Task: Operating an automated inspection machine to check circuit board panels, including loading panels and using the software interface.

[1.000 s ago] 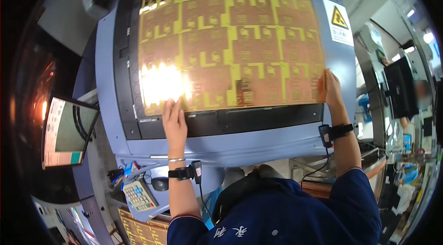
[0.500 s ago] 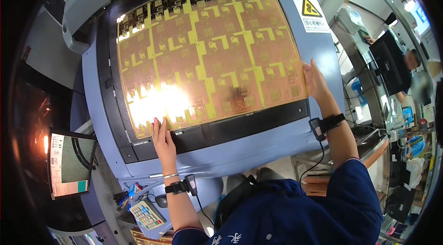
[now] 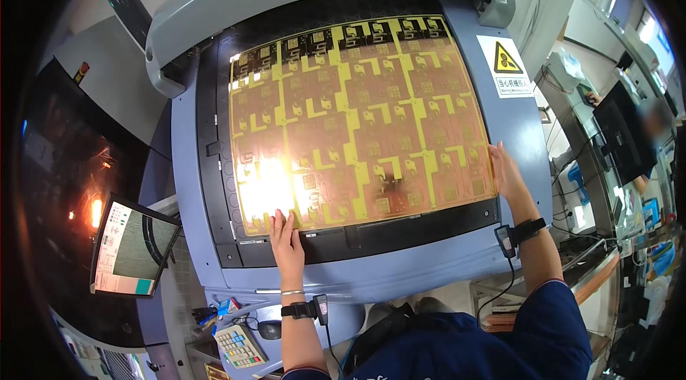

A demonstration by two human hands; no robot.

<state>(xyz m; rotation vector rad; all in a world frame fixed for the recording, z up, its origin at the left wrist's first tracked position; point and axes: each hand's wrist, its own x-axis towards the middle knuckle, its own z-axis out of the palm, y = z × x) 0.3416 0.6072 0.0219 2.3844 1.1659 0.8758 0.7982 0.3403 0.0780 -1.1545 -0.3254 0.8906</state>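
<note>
Patterned panel (image 3: 386, 126) lies under left fingertips (image 3: 289, 221), beside right fingers (image 3: 498, 157)

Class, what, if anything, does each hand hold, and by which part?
The circuit board panel lies on the black machine bed, left hand at its near edge, right hand at its right edge; whether either grips it cannot be told.

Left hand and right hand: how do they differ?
The left hand has fingertips over the panel's near edge; the right hand is at its right edge. The left hand's wrist wears a thin bangle; none shows on the right hand's. Both wrists wear a black strap with a cable.
</note>
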